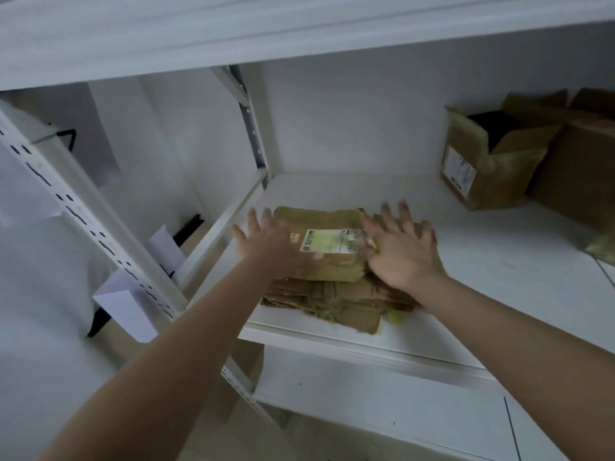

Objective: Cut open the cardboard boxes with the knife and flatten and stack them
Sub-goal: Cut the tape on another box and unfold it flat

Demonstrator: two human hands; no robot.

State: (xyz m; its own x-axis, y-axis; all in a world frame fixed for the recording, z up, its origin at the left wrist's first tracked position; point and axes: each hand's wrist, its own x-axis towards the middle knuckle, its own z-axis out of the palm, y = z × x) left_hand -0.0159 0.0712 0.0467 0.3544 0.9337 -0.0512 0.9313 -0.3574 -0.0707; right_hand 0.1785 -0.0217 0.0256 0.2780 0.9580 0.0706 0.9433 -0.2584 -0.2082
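Two hands, left hand (266, 242) and right hand (401, 249), fingers spread flat on the flattened box (327, 259); press evenly beneath the fingertips, squaring it on the stack (332, 302).

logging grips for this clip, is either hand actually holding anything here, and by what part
Nothing is gripped. The left hand and right hand lie flat with spread fingers on top of the stack of flattened boxes, at its left and right sides.

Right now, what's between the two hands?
In the head view, the shipping label on the top flattened box lies between the left hand and right hand, both pressing the stack.
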